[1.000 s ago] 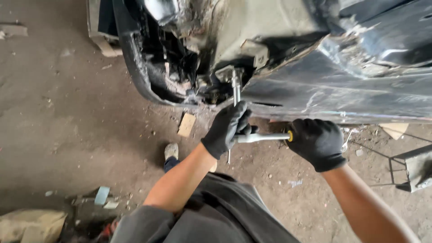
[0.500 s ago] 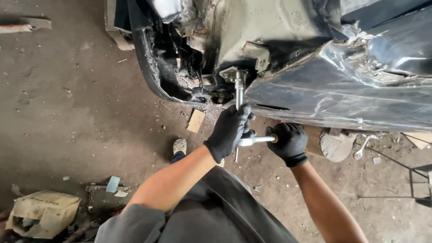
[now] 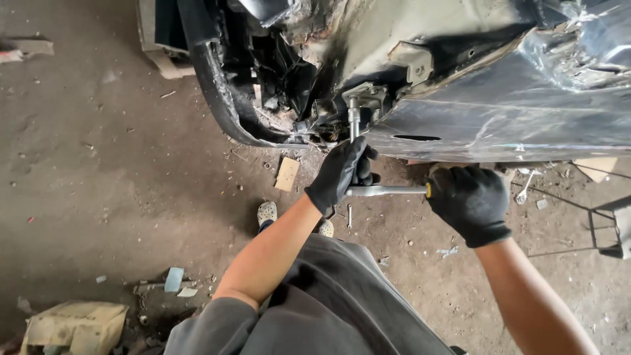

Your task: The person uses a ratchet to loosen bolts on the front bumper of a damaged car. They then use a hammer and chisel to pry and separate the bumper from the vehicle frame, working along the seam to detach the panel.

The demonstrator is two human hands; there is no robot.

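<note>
Cardboard lies crumpled at the lower left (image 3: 75, 325) on the dirt floor (image 3: 98, 171), with a small pale blue scrap (image 3: 173, 279) just right of it. Further right I see a light wooden chip (image 3: 287, 174) on the ground, below the dark curved edge of the damaged car body (image 3: 473, 98) that fills the top of the view. My left hand (image 3: 340, 174), in a black glove, is closed around the head end of the ratchet wrench (image 3: 386, 190), where a chrome extension bar (image 3: 354, 121) rises nearly straight up from the fist into a grey metal bracket (image 3: 368, 98) under the car. The wrench handle's long axis runs almost level, left to right, from that hand to my right hand (image 3: 468, 200); its head points left, its grip end right. My right hand, also in a black glove, is clamped on the grip end, where a yellow band shows just at the glove's edge. The tool sits just below the car's underside, above the floor. A pale shoe (image 3: 266, 213) shows under my left forearm. At far right a dark wire frame (image 3: 601, 230) stands on the floor.
</note>
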